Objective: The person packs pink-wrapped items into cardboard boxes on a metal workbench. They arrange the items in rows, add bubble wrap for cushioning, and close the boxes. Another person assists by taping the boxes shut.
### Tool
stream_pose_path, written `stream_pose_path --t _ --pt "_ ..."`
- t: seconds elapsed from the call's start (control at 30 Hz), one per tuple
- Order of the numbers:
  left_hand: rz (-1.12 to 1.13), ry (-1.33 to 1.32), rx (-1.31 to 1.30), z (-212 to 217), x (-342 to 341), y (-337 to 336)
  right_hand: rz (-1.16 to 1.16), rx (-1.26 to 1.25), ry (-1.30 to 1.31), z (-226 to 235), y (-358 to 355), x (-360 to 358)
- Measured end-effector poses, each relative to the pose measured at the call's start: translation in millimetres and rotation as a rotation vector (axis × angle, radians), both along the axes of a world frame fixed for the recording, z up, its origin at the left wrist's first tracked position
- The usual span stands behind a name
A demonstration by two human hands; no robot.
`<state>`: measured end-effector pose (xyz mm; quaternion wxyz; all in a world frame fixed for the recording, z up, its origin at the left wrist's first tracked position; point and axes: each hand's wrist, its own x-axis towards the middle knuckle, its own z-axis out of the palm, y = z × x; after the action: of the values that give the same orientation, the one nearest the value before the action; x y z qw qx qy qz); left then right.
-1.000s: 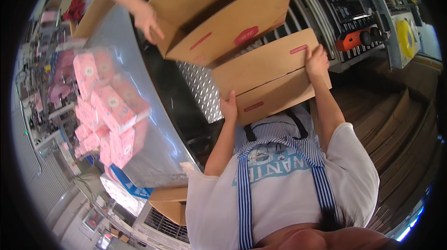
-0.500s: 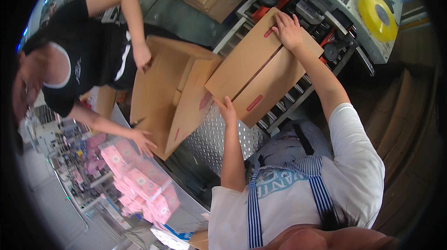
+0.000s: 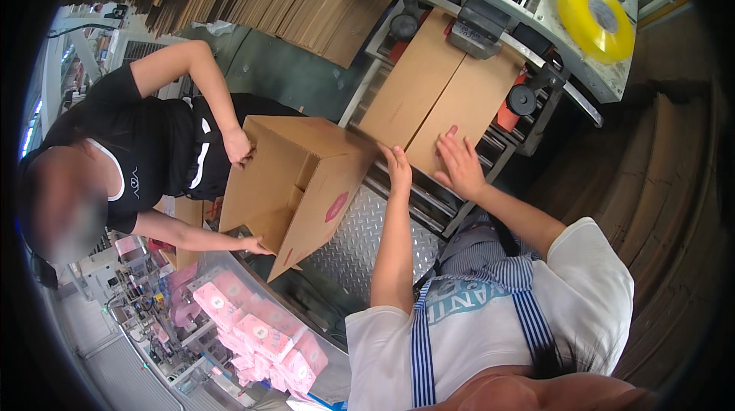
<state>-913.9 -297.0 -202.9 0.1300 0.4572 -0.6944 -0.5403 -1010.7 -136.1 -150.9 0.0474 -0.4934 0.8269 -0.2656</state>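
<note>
At one o'clock from the picture's centre, a closed cardboard box (image 3: 436, 97) lies flat on the roller conveyor (image 3: 429, 200) under a taping machine (image 3: 490, 20). Both hands press its near edge: left hand (image 3: 398, 170) and right hand (image 3: 462, 166), fingers spread flat, gripping nothing (thumbs apparently underneath). At nine o'clock, a co-worker (image 3: 145, 150) holds an open carton (image 3: 295, 181).

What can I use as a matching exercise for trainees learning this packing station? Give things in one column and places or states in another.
Things:
1 tape roll
2 pink packs
3 closed box
4 open box

Places or states:
A held by a co-worker
B under both hands, on the rollers
C yellow, on top of the machine
D stacked at lower left

Pairs: 1-C, 2-D, 3-B, 4-A
</note>
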Motion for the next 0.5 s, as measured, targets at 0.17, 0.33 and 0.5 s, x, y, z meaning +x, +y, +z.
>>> stream_pose_path --t 0.17,0.33,0.5 --pt "-0.028 0.099 0.324 -13.1 17.6 35.3 -0.002 0.083 0.074 -5.5 -2.0 -32.1" --pt "-0.163 -0.242 0.300 -60.3 125.9 87.6 -0.022 0.108 0.145 -6.0 3.3 -78.3" --pt "-0.181 -0.551 0.255 -137.8 308.9 142.5 -0.166 0.186 0.211 -4.5 -3.8 -110.9"
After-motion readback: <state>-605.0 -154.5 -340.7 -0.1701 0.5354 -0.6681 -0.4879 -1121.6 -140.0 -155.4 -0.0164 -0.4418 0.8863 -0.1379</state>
